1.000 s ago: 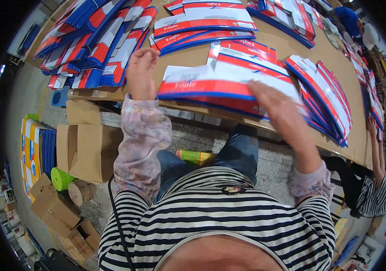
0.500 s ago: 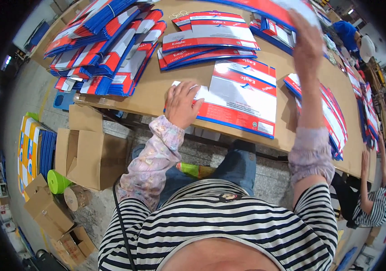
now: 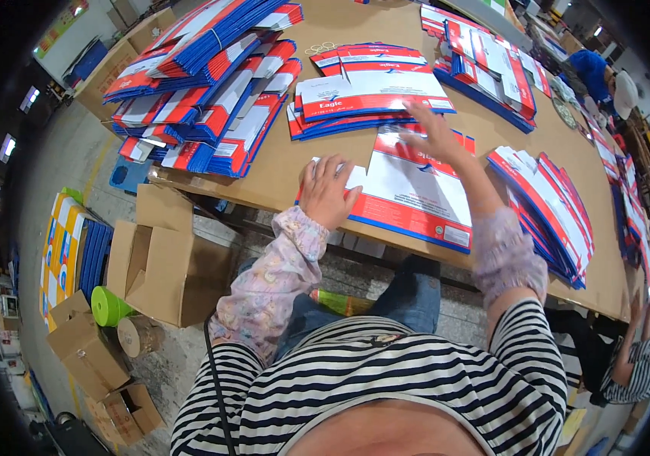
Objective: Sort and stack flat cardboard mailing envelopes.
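A flat printed cardboard sheet [image 3: 416,194] in red, white and blue lies before me at the near table edge. My left hand [image 3: 329,191] rests flat on its left part, fingers stretched out. Above the sheet's far part hovers my right hand [image 3: 437,140], fingers spread and nothing in them. Just beyond is a pile of similar printed sheets [image 3: 374,97], somewhat fanned. Another pile [image 3: 488,64] sits at the far right, its sheets lying unevenly. To the right of my right forearm, a fanned stack [image 3: 549,205] of the same kind lies near the edge.
Tall tied bundles [image 3: 203,91] of folded printed board are heaped on the table's left. On the floor at left stand an open carton [image 3: 161,266], a green cone [image 3: 108,306] and a tape roll [image 3: 139,337]. Co-workers are at the right, one in a white cap [image 3: 624,93].
My right hand has let go of a printed sheet at the far right and come back toward me over the near sheet. My left hand stays on the near sheet. The view has shifted slightly.
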`<action>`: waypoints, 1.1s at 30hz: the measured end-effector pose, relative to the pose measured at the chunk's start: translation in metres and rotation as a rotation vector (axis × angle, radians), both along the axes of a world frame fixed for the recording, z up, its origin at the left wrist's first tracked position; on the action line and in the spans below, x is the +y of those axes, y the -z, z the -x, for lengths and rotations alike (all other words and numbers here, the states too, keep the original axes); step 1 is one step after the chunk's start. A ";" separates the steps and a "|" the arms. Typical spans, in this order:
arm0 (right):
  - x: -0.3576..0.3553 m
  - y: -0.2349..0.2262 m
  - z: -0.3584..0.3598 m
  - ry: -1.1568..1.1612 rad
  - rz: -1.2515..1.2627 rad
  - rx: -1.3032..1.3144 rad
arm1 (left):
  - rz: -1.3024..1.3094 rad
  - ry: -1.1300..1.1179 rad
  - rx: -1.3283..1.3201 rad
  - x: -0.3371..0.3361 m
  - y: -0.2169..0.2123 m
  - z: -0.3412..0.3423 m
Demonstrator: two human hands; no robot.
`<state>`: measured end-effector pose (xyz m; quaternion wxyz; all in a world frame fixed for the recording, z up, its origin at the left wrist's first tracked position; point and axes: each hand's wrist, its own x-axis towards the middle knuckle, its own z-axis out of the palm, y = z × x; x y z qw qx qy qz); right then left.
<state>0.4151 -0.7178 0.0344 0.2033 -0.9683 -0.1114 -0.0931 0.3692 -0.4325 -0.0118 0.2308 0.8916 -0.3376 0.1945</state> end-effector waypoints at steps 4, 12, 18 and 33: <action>0.026 -0.011 0.110 -0.220 0.166 0.245 | 0.032 0.047 0.079 -0.007 -0.010 -0.011; 0.034 0.014 0.168 -0.114 0.171 0.100 | 0.145 0.092 0.105 -0.007 -0.004 -0.027; 0.037 0.022 0.170 -0.059 0.234 0.060 | 0.154 0.129 0.078 -0.011 0.001 -0.030; 0.058 0.008 0.202 -0.061 0.483 0.024 | 0.149 0.215 0.179 0.002 -0.006 -0.029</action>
